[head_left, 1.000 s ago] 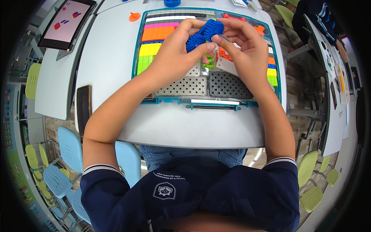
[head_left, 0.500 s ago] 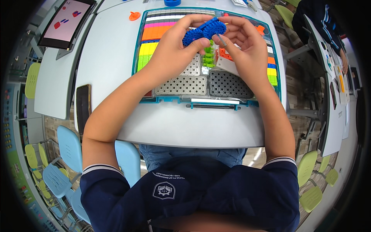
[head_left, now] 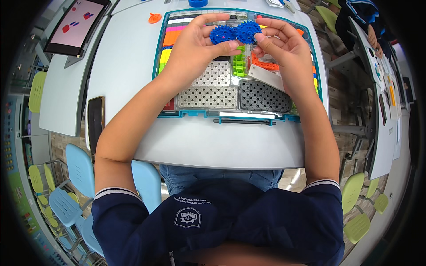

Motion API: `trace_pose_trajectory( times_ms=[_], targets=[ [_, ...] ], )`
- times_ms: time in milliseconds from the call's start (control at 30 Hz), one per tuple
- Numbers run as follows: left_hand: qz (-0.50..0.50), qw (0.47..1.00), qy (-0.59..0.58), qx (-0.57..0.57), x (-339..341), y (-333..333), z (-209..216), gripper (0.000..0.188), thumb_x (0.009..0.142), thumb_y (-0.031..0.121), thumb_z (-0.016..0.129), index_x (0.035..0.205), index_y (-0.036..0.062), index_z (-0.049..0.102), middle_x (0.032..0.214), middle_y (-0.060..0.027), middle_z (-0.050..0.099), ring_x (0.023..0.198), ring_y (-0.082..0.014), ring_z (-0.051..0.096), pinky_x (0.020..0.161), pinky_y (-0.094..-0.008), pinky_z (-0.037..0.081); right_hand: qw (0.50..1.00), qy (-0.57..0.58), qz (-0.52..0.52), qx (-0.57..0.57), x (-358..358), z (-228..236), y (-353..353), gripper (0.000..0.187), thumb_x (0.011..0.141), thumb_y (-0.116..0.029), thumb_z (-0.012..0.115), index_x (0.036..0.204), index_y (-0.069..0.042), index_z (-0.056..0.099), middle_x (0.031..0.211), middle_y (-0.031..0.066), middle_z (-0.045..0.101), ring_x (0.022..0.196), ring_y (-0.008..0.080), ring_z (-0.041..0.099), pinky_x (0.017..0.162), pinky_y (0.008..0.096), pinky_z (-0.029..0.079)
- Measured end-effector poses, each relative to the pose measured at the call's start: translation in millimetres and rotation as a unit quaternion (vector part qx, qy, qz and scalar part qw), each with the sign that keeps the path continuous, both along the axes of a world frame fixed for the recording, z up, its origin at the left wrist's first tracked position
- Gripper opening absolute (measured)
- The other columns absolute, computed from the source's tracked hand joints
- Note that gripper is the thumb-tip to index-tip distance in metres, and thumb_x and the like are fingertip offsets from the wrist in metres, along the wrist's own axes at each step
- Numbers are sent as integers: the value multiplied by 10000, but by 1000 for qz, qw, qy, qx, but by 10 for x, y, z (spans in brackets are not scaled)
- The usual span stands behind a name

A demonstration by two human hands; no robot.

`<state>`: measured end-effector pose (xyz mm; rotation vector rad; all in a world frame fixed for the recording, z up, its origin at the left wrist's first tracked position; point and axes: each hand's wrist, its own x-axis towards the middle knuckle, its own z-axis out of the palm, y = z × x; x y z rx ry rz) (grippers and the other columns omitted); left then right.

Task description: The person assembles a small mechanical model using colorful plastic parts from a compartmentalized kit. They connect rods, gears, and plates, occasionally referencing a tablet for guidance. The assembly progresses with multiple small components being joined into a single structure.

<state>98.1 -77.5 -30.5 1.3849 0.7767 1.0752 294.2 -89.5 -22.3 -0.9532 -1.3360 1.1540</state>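
Note:
Above the case of building parts, two blue toothed gears sit side by side, their toothed faces toward me. My left hand [head_left: 193, 46] is closed on the left gear [head_left: 221, 35], with the thumb below it and fingers behind. My right hand [head_left: 290, 51] pinches the edge of the right gear [head_left: 247, 32] between thumb and fingers. The gears touch or overlap in the middle; how they are joined cannot be made out. Beneath lie green connector pieces [head_left: 238, 66], an orange perforated beam [head_left: 265, 65] and a white beam [head_left: 267, 77].
The teal-rimmed case [head_left: 156, 66] holds coloured strips and perforated plates [head_left: 207, 98]. A phone [head_left: 96, 119] lies at the table's left edge, near a tilted screen [head_left: 77, 26]. An orange piece [head_left: 154, 18] and blue ring [head_left: 198, 3] lie beyond. Another person's hands [head_left: 373, 37] are far right.
The blue gears have turned from a tilted pose to face me, nearly level. My right hand has shifted right and opened a little. A thin metal pin seen by its thumb no longer shows.

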Motion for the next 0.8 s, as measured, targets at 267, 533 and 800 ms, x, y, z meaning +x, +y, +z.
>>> trace_pose_trajectory(
  times_ms=[267,533,800],
  targets=[
    [25,999,-19,25,-9,32,1,478,873,30,661,1304,-26,462,1146,-165,619,1014,-210,651,920,-306,524,1000,-24,10,2,-1,-15,18,298,903,-108,641,1170,13,588,942,62,650,777,102,632,686,230,510],
    [50,993,18,105,0,7,26,418,878,-4,631,1272,-1,493,1154,-125,623,1068,-165,612,961,-278,484,999,-39,6,17,-16,-10,15,243,951,-151,580,1151,-24,635,889,50,664,756,90,611,677,228,498],
    [48,990,27,127,10,-10,32,359,895,-71,553,1241,11,506,1134,-112,632,1075,-161,601,966,-281,479,994,-89,-18,53,0,1,-11,182,915,-131,630,1058,-35,689,822,23,667,740,68,599,665,208,474]
  ],
)
